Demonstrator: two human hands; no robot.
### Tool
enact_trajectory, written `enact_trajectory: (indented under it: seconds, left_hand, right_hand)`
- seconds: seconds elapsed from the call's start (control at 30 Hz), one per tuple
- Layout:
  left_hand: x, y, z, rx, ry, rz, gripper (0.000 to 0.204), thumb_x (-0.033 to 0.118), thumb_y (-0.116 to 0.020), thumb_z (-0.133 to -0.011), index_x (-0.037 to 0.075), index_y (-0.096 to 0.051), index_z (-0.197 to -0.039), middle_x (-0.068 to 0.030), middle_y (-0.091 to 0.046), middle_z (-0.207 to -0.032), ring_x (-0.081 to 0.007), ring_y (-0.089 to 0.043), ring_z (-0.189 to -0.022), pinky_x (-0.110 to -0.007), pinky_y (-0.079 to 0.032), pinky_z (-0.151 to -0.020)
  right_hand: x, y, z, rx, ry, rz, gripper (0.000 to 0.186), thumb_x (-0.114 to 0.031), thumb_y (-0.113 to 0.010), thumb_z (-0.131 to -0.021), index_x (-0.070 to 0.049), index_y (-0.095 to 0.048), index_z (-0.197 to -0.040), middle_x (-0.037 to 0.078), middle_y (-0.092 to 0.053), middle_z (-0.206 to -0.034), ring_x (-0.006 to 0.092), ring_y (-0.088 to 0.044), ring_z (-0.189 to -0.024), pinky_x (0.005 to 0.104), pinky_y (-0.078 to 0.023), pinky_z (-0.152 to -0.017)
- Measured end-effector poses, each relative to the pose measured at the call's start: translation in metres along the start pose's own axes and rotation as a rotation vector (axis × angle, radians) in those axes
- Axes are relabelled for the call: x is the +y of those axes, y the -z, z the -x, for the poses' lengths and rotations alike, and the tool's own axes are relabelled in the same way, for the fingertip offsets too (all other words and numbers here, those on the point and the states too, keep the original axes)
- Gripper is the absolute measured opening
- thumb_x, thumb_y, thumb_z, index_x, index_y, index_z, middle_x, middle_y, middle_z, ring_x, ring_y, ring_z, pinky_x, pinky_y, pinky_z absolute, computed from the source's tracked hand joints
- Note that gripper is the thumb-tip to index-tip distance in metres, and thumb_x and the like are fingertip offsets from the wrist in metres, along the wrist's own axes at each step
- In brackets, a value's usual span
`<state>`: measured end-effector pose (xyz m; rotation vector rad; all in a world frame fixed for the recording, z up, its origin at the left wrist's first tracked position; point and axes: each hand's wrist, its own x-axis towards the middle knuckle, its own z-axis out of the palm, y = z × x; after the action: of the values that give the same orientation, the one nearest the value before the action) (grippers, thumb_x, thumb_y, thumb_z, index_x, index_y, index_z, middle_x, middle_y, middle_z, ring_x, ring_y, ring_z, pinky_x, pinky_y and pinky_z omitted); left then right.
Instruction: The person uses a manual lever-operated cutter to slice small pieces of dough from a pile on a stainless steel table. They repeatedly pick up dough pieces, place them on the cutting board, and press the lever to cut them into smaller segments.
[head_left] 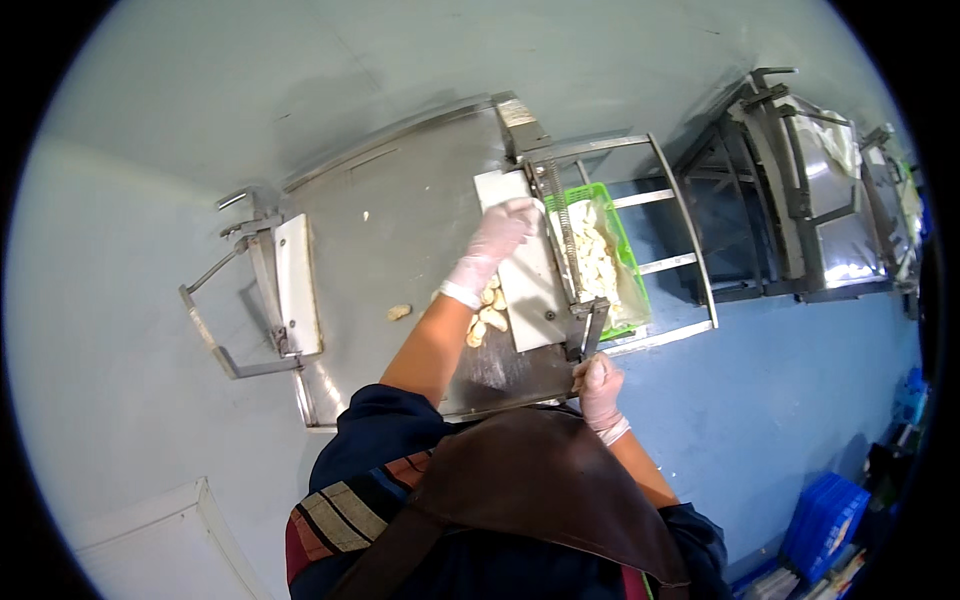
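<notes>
My left hand [505,228], in a thin whitish glove, reaches over the white cutting board [530,290] beside the long metal blade arm [550,215] with its coil spring. Its fingers are pinched together at the arm; what they hold is too small to make out. My right hand [599,388], gloved too, is closed in a fist around the near end of the cutter's lever handle [596,328]. Several pale, curved food pieces [490,318] lie on the metal table [385,250] under my left wrist. Beyond the blade, a green basket [632,270] holds pale cut pieces [597,260] on a clear liner.
A second lever cutter [272,290] with a white board is mounted at the table's left end. A metal rack [668,263] supports the basket. One loose piece [399,312] lies mid-table. Other metal equipment [840,200] stands at right, blue crates [825,520] at lower right.
</notes>
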<state>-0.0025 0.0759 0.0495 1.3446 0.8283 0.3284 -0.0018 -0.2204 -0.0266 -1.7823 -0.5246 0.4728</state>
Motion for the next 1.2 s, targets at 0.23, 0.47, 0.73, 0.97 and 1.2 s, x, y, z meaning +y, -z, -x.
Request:
enact_trajectory:
  seconds: [0.23, 0.47, 0.73, 0.97, 1.2]
  left_hand:
    - [0.007, 0.052, 0.063, 0.075, 0.165, -0.820, 0.032, 0.031, -0.057, -0.074, 0.007, -0.062, -0.095, -0.0093, -0.062, -0.085, -0.0245, -0.061, -0.078, -0.031, -0.047, -0.069]
    - [-0.014, 0.034, 0.065, -0.040, 0.203, -1.147, 0.035, 0.034, -0.060, -0.069, 0.010, -0.063, -0.095, -0.0122, -0.057, -0.101, -0.0287, -0.055, -0.094, -0.036, -0.043, -0.082]
    - [-0.028, -0.014, 0.046, 0.186, -0.269, -0.243, 0.024, 0.008, -0.059, -0.076, 0.003, -0.058, -0.100, -0.0048, -0.060, -0.082, -0.0122, -0.053, -0.071, -0.023, -0.045, -0.066]
    - [-0.073, -0.042, 0.027, 0.244, -0.095, -0.068, 0.016, 0.006, -0.057, -0.080, 0.000, -0.058, -0.094, -0.0051, -0.060, -0.082, -0.0103, -0.054, -0.070, -0.023, -0.044, -0.064]
    - [-0.067, -0.058, 0.030, 0.440, -0.098, -0.061, 0.016, 0.010, -0.056, -0.080, -0.002, -0.059, -0.090, -0.0067, -0.061, -0.076, -0.0126, -0.055, -0.066, -0.024, -0.044, -0.062]
  right_hand:
    - [-0.023, -0.001, -0.006, -0.016, 0.061, 0.045, 0.056, -0.051, -0.041, -0.084, -0.002, -0.048, -0.057, 0.004, -0.046, -0.046, 0.0094, -0.044, -0.038, 0.0228, -0.033, -0.036]
    - [-0.021, 0.005, -0.009, -0.029, 0.087, 0.098, 0.056, -0.048, -0.038, -0.085, -0.002, -0.048, -0.055, 0.004, -0.045, -0.044, 0.0105, -0.043, -0.036, 0.0236, -0.033, -0.036]
    - [-0.026, 0.005, -0.009, -0.063, 0.091, 0.085, 0.054, -0.048, -0.039, -0.085, -0.002, -0.048, -0.057, 0.004, -0.046, -0.046, 0.0103, -0.043, -0.037, 0.0233, -0.034, -0.036]
    - [-0.078, 0.009, -0.009, -0.128, -0.115, -0.154, 0.055, -0.048, -0.041, -0.085, -0.001, -0.050, -0.058, 0.005, -0.048, -0.046, 0.0103, -0.048, -0.040, 0.0241, -0.037, -0.041]
    - [-0.088, 0.009, -0.009, -0.113, -0.114, -0.137, 0.052, -0.044, -0.041, -0.086, -0.001, -0.049, -0.058, 0.004, -0.047, -0.046, 0.0105, -0.045, -0.039, 0.0244, -0.035, -0.040]
